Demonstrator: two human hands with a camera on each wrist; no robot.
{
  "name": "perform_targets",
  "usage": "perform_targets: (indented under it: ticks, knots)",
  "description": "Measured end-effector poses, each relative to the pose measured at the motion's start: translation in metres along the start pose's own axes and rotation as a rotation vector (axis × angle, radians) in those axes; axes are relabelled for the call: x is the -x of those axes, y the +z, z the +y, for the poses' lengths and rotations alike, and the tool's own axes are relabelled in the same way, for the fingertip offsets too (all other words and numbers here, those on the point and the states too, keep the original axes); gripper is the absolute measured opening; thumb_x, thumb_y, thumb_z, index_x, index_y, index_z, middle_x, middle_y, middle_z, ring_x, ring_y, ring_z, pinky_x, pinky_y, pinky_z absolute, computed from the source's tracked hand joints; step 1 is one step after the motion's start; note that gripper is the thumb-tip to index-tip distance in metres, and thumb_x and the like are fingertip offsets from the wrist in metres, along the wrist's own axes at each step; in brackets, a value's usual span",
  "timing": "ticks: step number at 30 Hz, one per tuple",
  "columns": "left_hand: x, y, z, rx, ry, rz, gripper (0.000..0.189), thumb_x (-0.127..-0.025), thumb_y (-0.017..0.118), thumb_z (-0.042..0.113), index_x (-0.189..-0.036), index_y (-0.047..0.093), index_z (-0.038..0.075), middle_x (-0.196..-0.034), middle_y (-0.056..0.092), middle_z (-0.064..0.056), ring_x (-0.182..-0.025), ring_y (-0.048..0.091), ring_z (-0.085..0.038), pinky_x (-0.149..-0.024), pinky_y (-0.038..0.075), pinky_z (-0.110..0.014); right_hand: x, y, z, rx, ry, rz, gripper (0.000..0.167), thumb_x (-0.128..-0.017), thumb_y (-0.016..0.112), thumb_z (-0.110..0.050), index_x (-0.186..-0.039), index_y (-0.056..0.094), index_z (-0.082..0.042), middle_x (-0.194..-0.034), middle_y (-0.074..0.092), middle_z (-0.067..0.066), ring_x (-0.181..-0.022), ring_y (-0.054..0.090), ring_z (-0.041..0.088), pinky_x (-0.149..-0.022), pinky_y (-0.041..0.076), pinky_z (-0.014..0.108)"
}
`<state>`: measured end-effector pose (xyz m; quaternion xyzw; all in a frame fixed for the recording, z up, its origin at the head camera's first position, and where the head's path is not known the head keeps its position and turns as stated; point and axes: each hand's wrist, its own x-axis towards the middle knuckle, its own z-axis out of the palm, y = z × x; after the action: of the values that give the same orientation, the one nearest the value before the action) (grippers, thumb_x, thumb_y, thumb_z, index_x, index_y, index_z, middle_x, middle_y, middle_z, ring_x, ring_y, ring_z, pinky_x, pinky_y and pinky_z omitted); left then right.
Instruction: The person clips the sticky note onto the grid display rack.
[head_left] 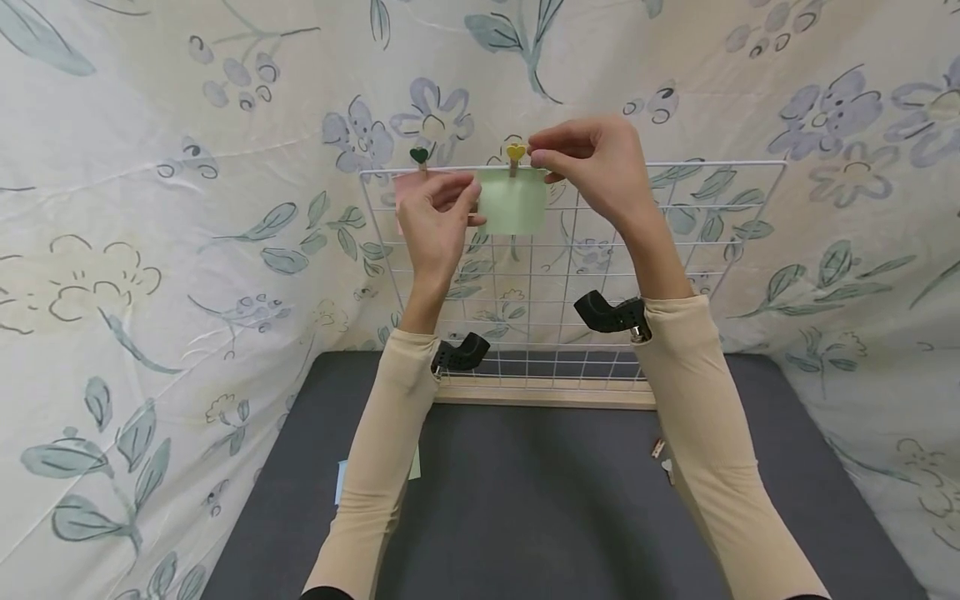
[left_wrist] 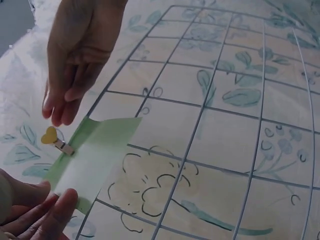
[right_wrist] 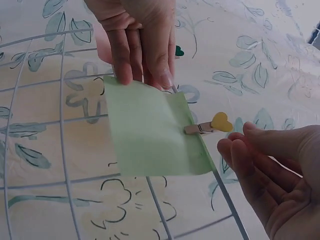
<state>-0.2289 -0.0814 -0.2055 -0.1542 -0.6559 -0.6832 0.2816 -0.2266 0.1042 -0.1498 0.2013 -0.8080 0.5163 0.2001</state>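
Note:
A light green paper note (head_left: 513, 202) hangs at the top wire of a white wire grid (head_left: 528, 275), under a small wooden clothespin with a yellow heart (head_left: 516, 152). My left hand (head_left: 438, 217) is at the note's left edge; its extended fingertips touch that edge, spaced apart along it in the right wrist view. Just right of the yellow-heart clothespin is my right hand (head_left: 596, 162), fingers loosely bent, with a small gap to the heart in the right wrist view (right_wrist: 270, 175). A pink note (head_left: 405, 185), partly behind the left hand, hangs under a green-heart clothespin (head_left: 419, 156).
The grid stands on a wooden base (head_left: 547, 393) on a dark table (head_left: 525, 500), before a floral cloth (head_left: 247, 208). Small clothespins (head_left: 658, 448) lie beside the right forearm. Blue (head_left: 341, 479) and green (head_left: 415, 464) papers show around the left sleeve.

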Motion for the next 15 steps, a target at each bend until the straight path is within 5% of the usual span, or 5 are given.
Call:
perform_targets:
  ticks: [15]
  knots:
    - [0.023, -0.012, -0.019, 0.032, -0.05, -0.064, 0.014, -0.088, 0.068, -0.006, -0.099, 0.069, -0.014, -0.089, 0.069, -0.031, -0.058, 0.068, -0.016, -0.058, 0.063, -0.028, 0.042, -0.009, 0.038, 0.055, 0.055, -0.087, 0.023, -0.092, 0.07, -0.015, -0.109, 0.073, 0.001, -0.098, 0.074, 0.013, -0.076, 0.069, 0.008, -0.072, 0.059, 0.02]
